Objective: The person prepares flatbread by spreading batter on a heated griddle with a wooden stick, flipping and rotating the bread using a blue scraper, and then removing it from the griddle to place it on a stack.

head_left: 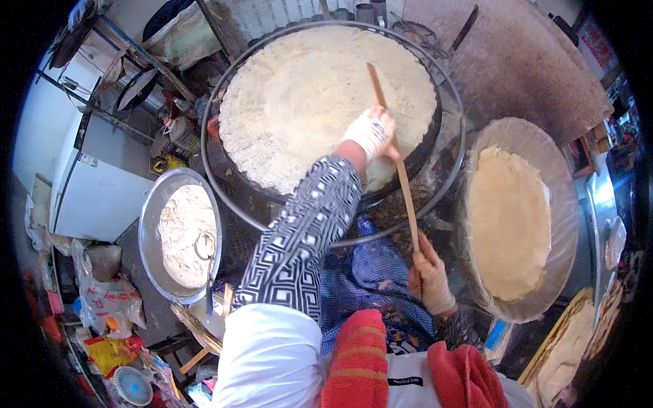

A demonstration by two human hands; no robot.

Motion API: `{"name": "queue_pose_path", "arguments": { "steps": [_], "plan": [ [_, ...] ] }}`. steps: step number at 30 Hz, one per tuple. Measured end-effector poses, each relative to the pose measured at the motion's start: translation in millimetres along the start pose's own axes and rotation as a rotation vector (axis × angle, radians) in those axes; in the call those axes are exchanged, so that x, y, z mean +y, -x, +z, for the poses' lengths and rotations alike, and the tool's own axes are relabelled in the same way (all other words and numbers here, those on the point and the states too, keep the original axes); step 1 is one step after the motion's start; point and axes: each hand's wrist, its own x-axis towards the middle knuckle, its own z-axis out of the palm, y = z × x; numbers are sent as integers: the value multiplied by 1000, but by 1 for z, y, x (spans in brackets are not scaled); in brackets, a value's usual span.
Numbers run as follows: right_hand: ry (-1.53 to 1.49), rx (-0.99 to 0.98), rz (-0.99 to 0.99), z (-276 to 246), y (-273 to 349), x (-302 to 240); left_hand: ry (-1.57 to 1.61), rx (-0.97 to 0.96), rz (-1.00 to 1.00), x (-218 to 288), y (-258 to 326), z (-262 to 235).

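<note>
A long, thin wooden spreading stick [407, 194] slants across the front right of a big round griddle. My left hand [371, 132], in a whitish glove, is closed round its middle, over the batter. Its lower end sits in my right hand [432, 277], also gloved and closed, just off the griddle's near edge by my apron. A wide, pale sheet of batter [292, 102] with a ragged edge covers most of the dark griddle [436, 136]. The stick's upper end lies over the batter; whether it touches cannot be seen. A metal ring [207, 146] runs round the griddle.
On the left stands a metal basin [151, 224] of pale dough with a ladle [208, 272] in it. A plastic-lined basket [561, 224] on the right holds round flatbreads [510, 217]. More flat sheets [561, 347] stand at lower right. A brown board [517, 61] lies beyond.
</note>
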Motion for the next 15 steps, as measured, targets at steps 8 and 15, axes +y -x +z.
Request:
{"name": "queue_pose_path", "arguments": {
  "steps": [8, 15],
  "plan": [
    [76, -409, 113, 43, -67, -36, -35, 68, -313, -110, 97, 28],
    [724, -466, -609, 63, -49, 35, 63, 117, -444, -97, 280, 22]
  ]
}}
